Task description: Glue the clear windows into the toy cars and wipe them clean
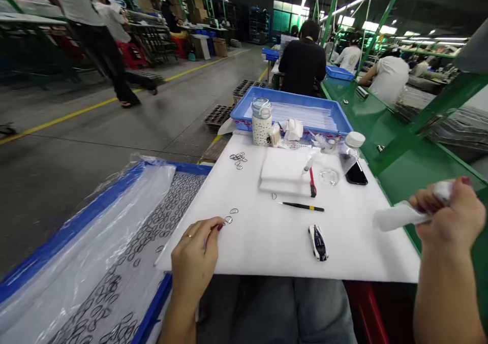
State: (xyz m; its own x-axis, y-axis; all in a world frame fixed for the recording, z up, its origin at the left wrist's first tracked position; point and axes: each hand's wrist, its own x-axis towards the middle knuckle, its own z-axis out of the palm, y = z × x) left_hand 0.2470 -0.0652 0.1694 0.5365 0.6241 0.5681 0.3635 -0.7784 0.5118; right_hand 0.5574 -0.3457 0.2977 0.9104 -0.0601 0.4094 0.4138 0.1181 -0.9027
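Head view: left hand (196, 257) pinches small thin wire ring (228, 220) against white foam sheet (267, 242) to steady it, right hand (450, 217) clutches crumpled white cloth wipe (400, 215) raised clear.

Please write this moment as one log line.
left hand: fingertips on small ring on white foam sheet | right hand: grips white cloth | tweezers: lying untouched
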